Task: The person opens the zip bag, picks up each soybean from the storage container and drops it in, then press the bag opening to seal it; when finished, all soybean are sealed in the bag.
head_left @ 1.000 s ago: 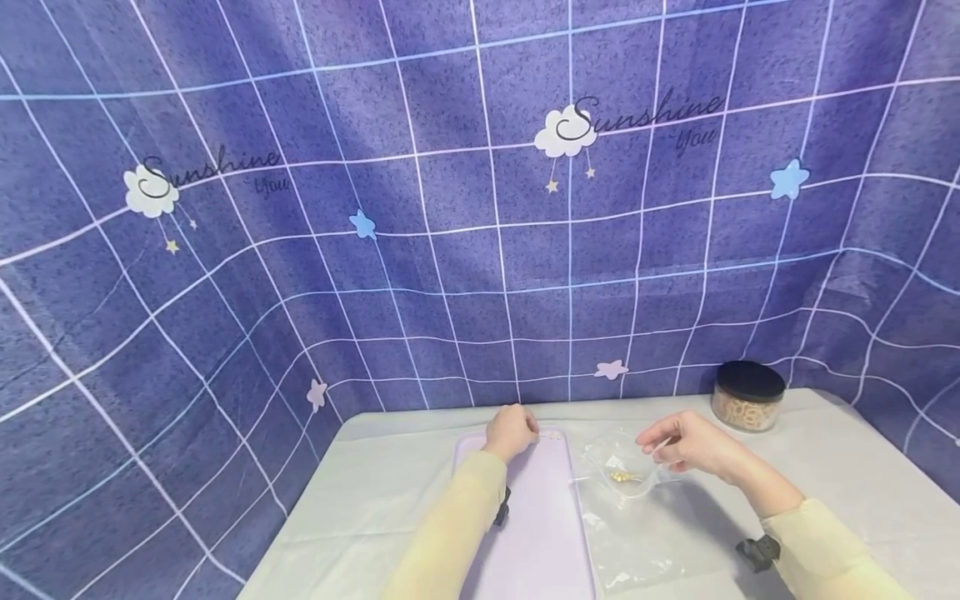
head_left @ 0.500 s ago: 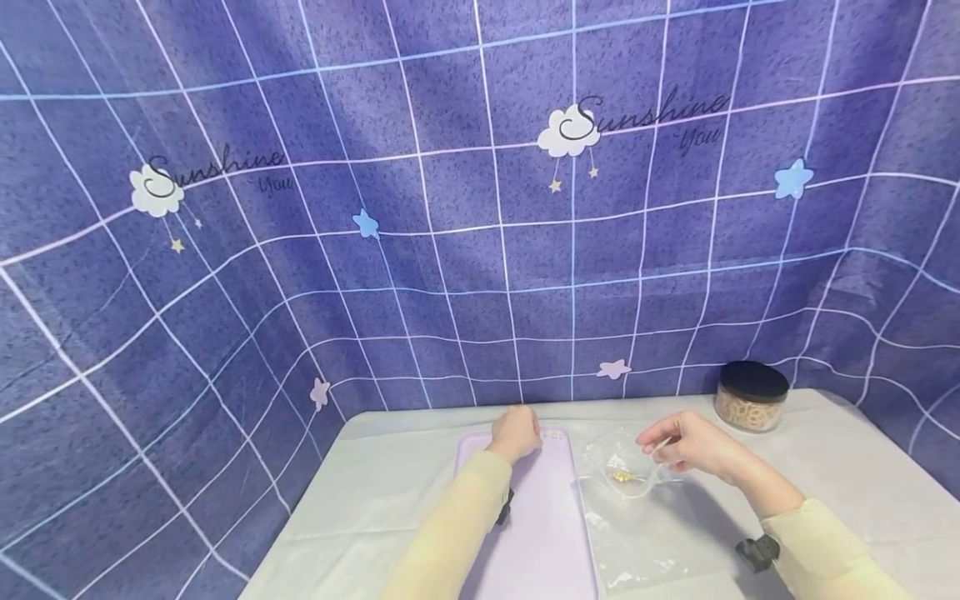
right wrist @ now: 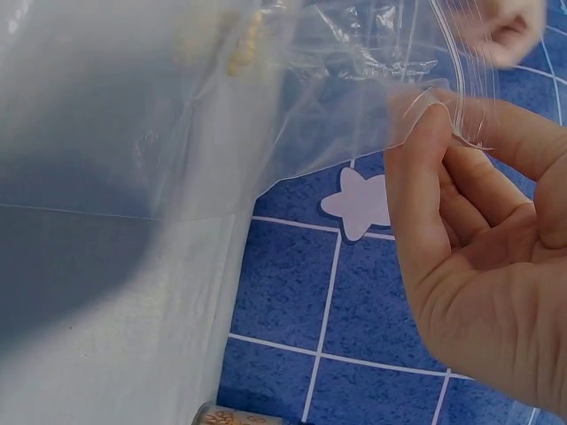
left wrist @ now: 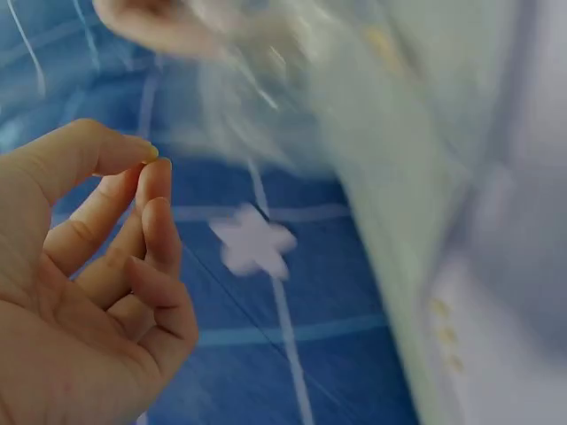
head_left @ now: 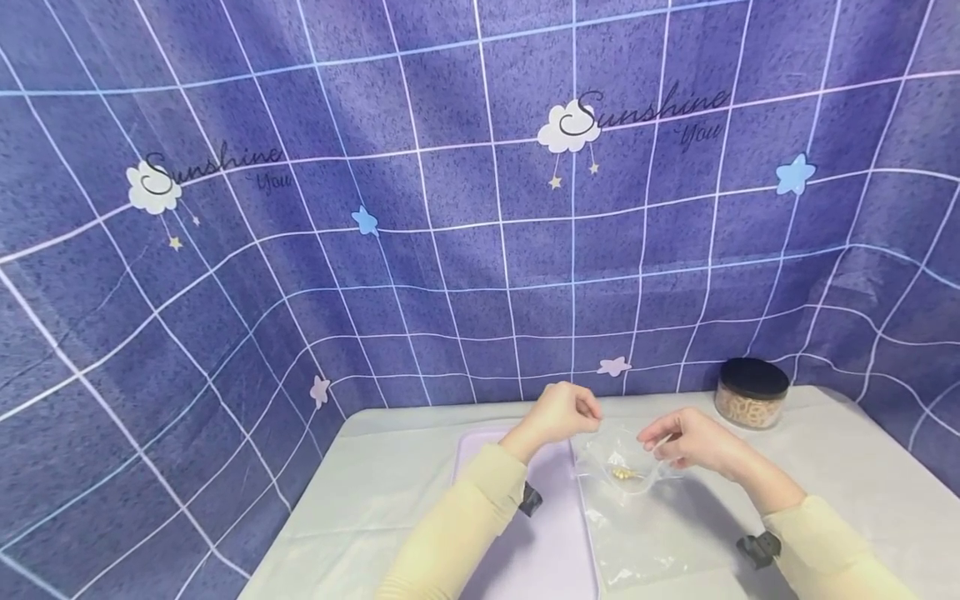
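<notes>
The left sleeve (head_left: 459, 527) and right sleeve (head_left: 828, 546) are pale yellow, long and plain, with soft creases. The left camera (head_left: 530, 499) and right camera (head_left: 759, 550) are compact black, angular housings, one worn at the end of each sleeve.

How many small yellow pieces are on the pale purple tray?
3: upper piece, middle piece and lower piece, lined up on the tray in the left wrist view; others may be hidden.

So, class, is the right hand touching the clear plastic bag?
Touching. The right wrist view shows it: the right hand pinches the clear plastic bag near its opening, the film caught between its fingertips.
</notes>
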`<control>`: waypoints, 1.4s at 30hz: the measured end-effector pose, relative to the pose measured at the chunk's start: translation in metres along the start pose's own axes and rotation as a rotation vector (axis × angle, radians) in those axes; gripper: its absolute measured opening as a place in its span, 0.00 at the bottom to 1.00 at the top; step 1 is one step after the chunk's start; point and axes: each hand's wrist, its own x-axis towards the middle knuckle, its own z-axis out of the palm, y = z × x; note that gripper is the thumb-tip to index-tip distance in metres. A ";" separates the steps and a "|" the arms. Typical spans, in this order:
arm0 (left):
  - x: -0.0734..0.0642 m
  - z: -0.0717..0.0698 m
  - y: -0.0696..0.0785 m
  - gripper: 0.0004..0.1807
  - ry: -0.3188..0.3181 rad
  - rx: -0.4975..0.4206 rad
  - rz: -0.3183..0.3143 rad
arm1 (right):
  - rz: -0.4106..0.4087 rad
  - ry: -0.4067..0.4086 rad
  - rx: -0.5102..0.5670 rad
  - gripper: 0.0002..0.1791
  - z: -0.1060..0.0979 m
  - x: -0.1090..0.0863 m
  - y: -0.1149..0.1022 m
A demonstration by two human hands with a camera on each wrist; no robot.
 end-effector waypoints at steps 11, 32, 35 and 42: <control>0.001 0.023 0.035 0.06 -0.064 0.096 0.131 | -0.010 -0.016 0.007 0.20 -0.002 -0.003 0.001; -0.008 0.015 -0.098 0.04 0.204 0.131 -0.356 | 0.017 0.000 0.006 0.18 0.001 -0.004 0.000; -0.010 0.018 -0.105 0.04 0.189 0.186 -0.378 | 0.018 0.001 0.007 0.18 0.001 -0.004 0.000; -0.006 0.025 -0.107 0.05 0.127 0.293 -0.384 | 0.019 0.001 0.000 0.18 0.000 -0.002 0.003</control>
